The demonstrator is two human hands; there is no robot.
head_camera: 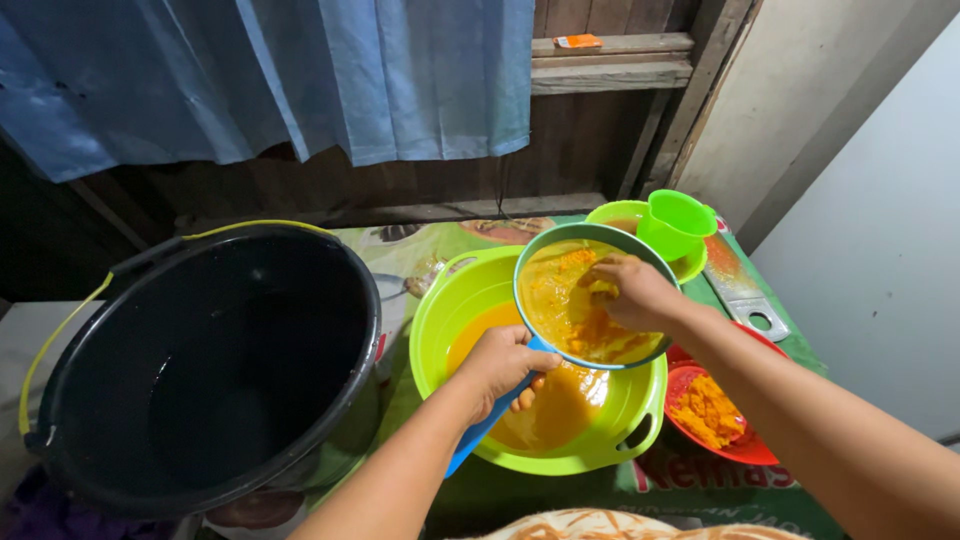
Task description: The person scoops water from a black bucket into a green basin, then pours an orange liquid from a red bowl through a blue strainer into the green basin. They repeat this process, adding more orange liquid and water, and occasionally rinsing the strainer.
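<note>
Head view, first question: what are the two hands on?

— Left hand (505,365) is closed around the blue handle (490,420) of a round strainer (560,300), holding it tilted over a lime-green basin (440,320). Right hand (635,292) is inside the strainer, fingers curled and pressing on orange pulp (600,335); whether they pinch a lump or only push, I cannot tell.

— Why tilted over the basin?

— So that what runs out falls into it, I'd judge. Orange liquid (545,405) already pools in the basin's bottom, directly under the strainer's lower edge.

— And around them?

— A red bowl (745,452) with more grated orange stuff (705,408) sits just right of the basin, near the right forearm. Behind it lies a metal grater (740,290). A green cup (675,222) stands in a smaller green bowl (612,213) beyond the strainer. On the left, touching or nearly touching the basin, is a large black bucket (215,360) with a yellow handle, dark inside. All rest on a green printed tablecloth (560,500); a blue curtain (300,70) hangs behind.
</note>
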